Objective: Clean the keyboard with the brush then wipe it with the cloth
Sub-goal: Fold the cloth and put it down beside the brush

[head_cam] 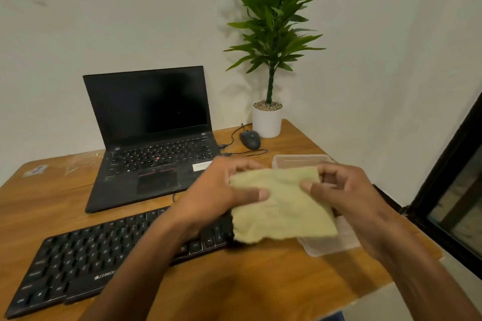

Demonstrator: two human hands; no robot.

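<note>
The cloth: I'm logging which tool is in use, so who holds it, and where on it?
Both hands hold the yellow cloth: the left hand pinches its left edge, the right hand its upper right edge.

one keyboard point(109, 255), one cloth point(281, 206), one laptop point(154, 135), one mouse point(250, 139), one plant point(273, 34), two hands point(216, 187)

Bare table point(260, 276) lies open before the keyboard point(86, 255); laptop point(151, 164) and container point(300, 160) crowd behind.

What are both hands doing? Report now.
Left hand: pinching the yellow-green fabric cloth at its left edge.
Right hand: pinching its right edge.
</note>
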